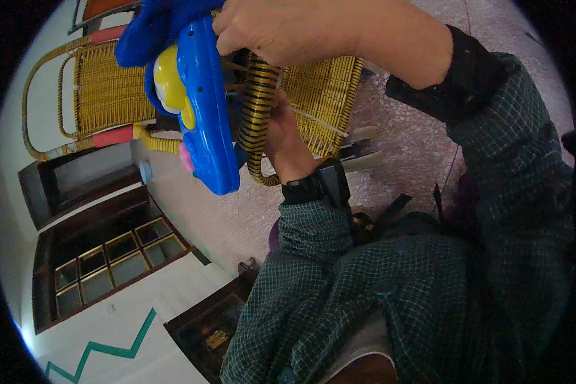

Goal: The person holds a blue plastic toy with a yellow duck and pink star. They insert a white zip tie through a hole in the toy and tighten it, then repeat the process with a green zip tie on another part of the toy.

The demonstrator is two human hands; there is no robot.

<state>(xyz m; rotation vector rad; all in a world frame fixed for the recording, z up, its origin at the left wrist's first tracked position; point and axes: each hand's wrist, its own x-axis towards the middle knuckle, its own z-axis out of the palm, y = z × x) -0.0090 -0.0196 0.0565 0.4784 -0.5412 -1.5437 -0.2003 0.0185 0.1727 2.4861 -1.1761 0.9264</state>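
A blue plastic toy panel (206,105) with a rounded yellow-and-white part (170,83) stands tilted in front of a woven rattan chair. Beside the panel runs a curved tube (256,109) wrapped in yellow and black bands. At the top, my right hand (269,29) is closed against the panel's upper edge; whatever its fingertips pinch is hidden. My left hand (287,144) reaches up behind the banded tube, close to the woven seat (323,96). The tube and panel cover its fingers. A pink knob (185,156) sits at the panel's left edge.
The chair's woven backrest (109,89), with red-wrapped rails, extends left. Speckled floor (403,166) lies below and to the right. A dark wooden cabinet with glass panes (109,262) stands at lower left, near a white wall (109,358) with a green zigzag.
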